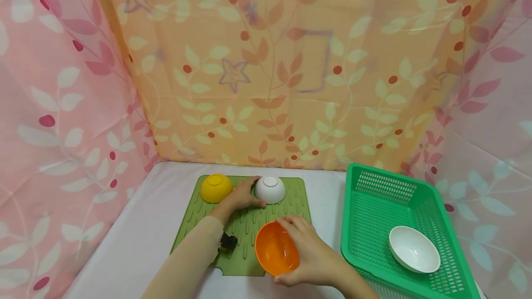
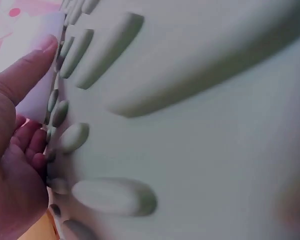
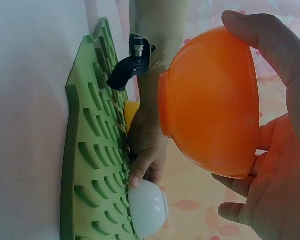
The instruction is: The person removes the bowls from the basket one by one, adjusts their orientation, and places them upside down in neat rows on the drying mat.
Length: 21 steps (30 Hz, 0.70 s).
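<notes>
My right hand (image 1: 309,255) grips an orange bowl (image 3: 210,102) by its rim, thumb on one side and fingers on the other. The bowl is tilted, with its inside facing up and left in the head view, over the near part of a green ribbed mat (image 1: 245,262). Farther back, my left hand (image 1: 242,196) is beside an upside-down white bowl (image 1: 271,192) on the mat. Its thumb and fingers are spread at the bowl's left edge. An upside-down yellow bowl (image 1: 216,189) sits left of that hand, partly covered by it.
A green plastic basket (image 1: 348,216) with perforated sides stands at the right, holding a white bowl (image 1: 414,249). A white cloth (image 1: 120,248) covers the table. Flowered curtains (image 1: 266,82) hang behind and on both sides. A small black device (image 1: 228,241) is on the left wrist.
</notes>
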Each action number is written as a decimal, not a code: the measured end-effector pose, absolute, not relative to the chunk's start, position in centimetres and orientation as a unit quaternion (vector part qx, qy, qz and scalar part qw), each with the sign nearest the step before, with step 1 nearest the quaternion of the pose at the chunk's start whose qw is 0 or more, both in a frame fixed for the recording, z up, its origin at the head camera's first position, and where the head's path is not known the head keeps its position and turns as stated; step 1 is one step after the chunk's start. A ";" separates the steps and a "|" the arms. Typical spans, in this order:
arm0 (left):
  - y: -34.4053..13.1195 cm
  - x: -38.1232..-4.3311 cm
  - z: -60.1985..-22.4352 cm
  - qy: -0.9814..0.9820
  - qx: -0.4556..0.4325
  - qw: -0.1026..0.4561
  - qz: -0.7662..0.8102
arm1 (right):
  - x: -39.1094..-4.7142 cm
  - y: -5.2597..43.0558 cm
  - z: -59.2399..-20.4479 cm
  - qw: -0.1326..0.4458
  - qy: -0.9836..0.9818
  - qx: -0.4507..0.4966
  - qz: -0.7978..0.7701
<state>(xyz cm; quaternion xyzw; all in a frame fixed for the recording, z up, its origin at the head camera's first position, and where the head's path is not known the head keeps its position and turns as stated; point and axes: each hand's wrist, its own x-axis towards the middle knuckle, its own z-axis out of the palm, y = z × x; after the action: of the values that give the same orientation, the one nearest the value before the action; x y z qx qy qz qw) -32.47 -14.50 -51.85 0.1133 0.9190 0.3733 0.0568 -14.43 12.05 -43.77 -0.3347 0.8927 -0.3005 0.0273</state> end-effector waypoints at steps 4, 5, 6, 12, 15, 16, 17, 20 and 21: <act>-14.5 -32.3 -51.3 0.888 0.121 0.060 0.440 | -14.5 12.1 -43.8 0.020 0.894 -0.334 -0.297; -14.6 -32.3 -51.0 0.881 0.122 0.063 0.453 | -14.5 12.2 -43.8 0.018 0.895 -0.333 -0.296; -14.6 -32.2 -50.8 0.874 0.124 0.065 0.466 | -14.5 12.2 -43.8 0.017 0.895 -0.333 -0.296; -14.5 -31.9 -48.8 0.879 0.150 0.049 0.449 | -14.7 12.3 -43.8 0.010 0.895 -0.334 -0.295; -14.6 -31.3 -47.7 0.896 0.173 0.037 0.406 | -14.7 12.4 -43.9 -0.001 0.895 -0.336 -0.294; -14.7 -30.9 -47.2 0.902 0.182 0.037 0.391 | -14.8 12.4 -43.9 -0.005 0.895 -0.337 -0.294; -14.8 -30.5 -46.8 0.907 0.190 0.036 0.375 | -14.8 12.4 -43.9 -0.010 0.895 -0.338 -0.292; -15.2 -29.0 -45.5 0.921 0.209 0.039 0.325 | -14.8 12.5 -43.9 -0.024 0.895 -0.340 -0.289; -15.4 -28.4 -45.1 0.924 0.217 0.037 0.313 | -14.9 12.5 -43.9 -0.028 0.895 -0.340 -0.287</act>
<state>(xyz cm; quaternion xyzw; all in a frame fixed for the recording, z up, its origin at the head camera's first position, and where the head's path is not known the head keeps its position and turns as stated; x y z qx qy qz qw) -28.44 -15.41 -45.07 0.2168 0.9241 0.3126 0.0366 -14.86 12.51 -43.95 -0.3403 0.8949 -0.2873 -0.0278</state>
